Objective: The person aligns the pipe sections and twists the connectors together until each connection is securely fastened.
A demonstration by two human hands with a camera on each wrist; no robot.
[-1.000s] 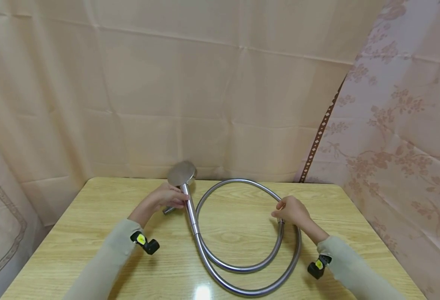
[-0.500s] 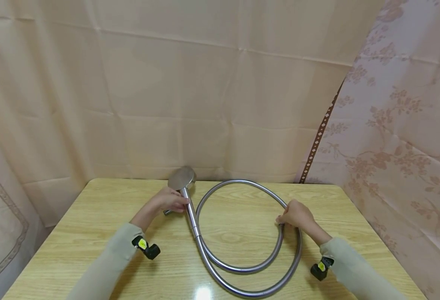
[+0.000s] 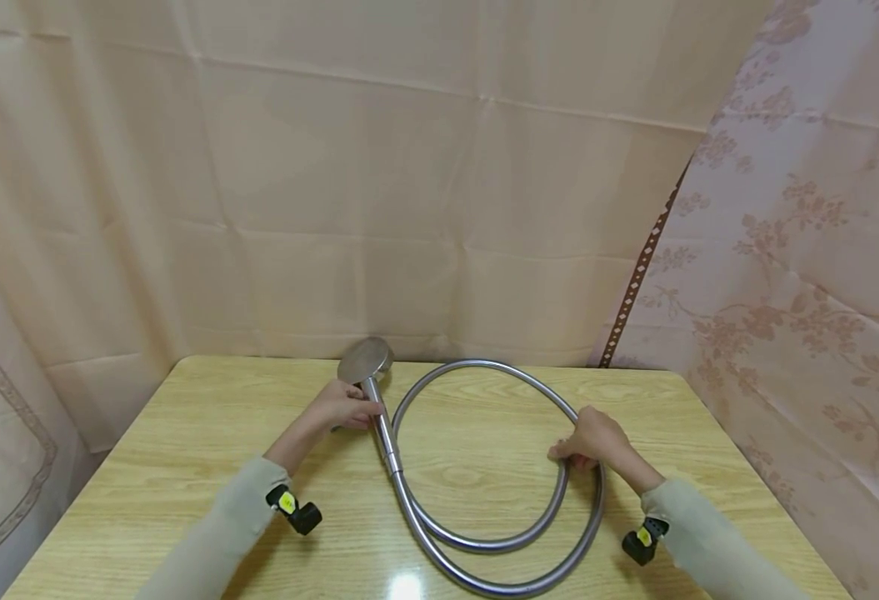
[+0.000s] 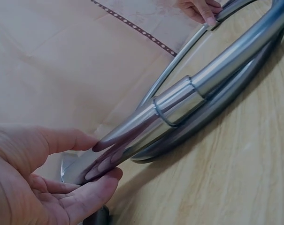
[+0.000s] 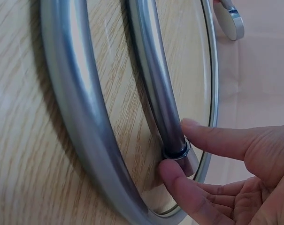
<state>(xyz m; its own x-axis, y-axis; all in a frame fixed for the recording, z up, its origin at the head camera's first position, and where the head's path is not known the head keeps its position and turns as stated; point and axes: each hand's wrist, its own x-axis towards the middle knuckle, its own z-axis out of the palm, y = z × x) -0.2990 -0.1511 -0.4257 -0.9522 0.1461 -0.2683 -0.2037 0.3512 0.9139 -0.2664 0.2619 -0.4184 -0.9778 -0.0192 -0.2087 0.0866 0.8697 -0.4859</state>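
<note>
In the head view, a silver shower head (image 3: 365, 361) leans up at the table's back edge, its round face tilted. My left hand (image 3: 345, 406) pinches its handle between thumb and fingers. In the left wrist view, the shiny handle (image 4: 127, 131) runs past those fingers into a collar and the hose. The metal shower hose (image 3: 484, 546) lies looped on the table. At the loop's right side, my right hand (image 3: 589, 437) pinches the hose's end fitting (image 5: 184, 164), thumb and index finger on either side of it in the right wrist view.
The wood-grain table (image 3: 222, 417) ends at a beige curtain (image 3: 319, 208) behind it, with a floral curtain (image 3: 806, 250) on the right. A small dark piece (image 4: 97, 216) shows below my left fingers, mostly hidden.
My right hand has lowered onto the hose's end fitting and pinches it. The left hand has drawn the shower head slightly down, towards me. The hose loop looks nearly the same.
</note>
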